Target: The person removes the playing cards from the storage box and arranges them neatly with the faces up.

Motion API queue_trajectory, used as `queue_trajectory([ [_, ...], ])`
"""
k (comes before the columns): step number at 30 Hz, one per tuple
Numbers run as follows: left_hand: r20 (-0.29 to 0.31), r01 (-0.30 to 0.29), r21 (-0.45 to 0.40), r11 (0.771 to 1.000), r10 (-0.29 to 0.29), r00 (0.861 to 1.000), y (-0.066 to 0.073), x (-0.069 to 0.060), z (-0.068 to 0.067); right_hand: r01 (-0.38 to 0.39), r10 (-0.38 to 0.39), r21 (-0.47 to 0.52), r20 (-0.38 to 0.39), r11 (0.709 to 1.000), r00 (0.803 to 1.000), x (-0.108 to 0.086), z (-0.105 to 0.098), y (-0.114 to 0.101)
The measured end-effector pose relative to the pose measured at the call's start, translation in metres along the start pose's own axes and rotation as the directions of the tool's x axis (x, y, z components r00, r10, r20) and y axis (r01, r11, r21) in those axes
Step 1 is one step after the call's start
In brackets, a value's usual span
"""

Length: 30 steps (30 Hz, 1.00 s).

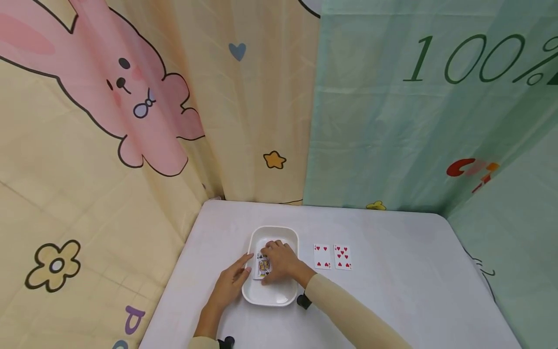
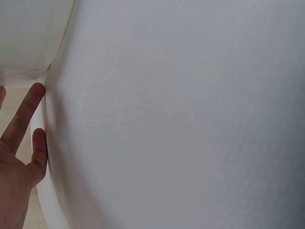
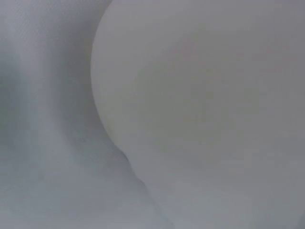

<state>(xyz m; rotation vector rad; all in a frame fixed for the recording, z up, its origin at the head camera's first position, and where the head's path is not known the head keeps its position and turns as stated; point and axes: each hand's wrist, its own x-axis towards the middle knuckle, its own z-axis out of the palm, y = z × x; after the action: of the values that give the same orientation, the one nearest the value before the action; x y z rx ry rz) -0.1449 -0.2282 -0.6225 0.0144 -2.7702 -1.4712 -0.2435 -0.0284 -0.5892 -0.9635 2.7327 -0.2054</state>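
A white tray (image 1: 271, 299) stands on the table, and inside it lies a stack of playing cards (image 1: 263, 266) with a face card on top. The right hand (image 1: 281, 261) reaches into the tray over the right side of the stack, its fingers spread and bent around the card's edges; whether they grip it cannot be told. At the tray's left rim, the left hand (image 1: 231, 283) rests with its fingers extended. The left wrist view shows the left hand (image 2: 21, 152) with straight fingers by the tray's outer wall (image 2: 28, 38). In the right wrist view only the tray (image 3: 190, 95) shows, without the hand.
Right of the tray, two face-up heart cards lie side by side, a four of hearts (image 1: 322, 256) and another heart card (image 1: 343, 257). Printed curtains (image 1: 261, 106) hang behind and beside the white table (image 1: 392, 291).
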Motion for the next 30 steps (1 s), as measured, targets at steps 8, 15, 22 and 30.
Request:
queue_trajectory([
  [8,0.001,0.001,-0.001,1.0,-0.001,1.0,0.001,0.002,-0.002,0.006,-0.006,-0.007,-0.04,1.0,0.999,-0.004,-0.011,0.004],
  [15,0.007,0.023,0.002,1.0,-0.023,1.0,-0.002,0.0,0.002,0.002,-0.003,-0.019,-0.064,1.0,0.998,-0.012,-0.017,0.013],
  [22,-0.004,0.034,-0.001,0.999,-0.034,0.999,-0.001,0.0,0.003,-0.011,0.012,0.004,-0.098,1.0,0.995,-0.021,-0.028,0.024],
  [30,-0.016,0.049,0.014,0.999,-0.049,0.999,0.002,-0.001,0.003,0.0,0.005,0.036,-0.15,0.999,0.989,-0.034,-0.041,0.036],
])
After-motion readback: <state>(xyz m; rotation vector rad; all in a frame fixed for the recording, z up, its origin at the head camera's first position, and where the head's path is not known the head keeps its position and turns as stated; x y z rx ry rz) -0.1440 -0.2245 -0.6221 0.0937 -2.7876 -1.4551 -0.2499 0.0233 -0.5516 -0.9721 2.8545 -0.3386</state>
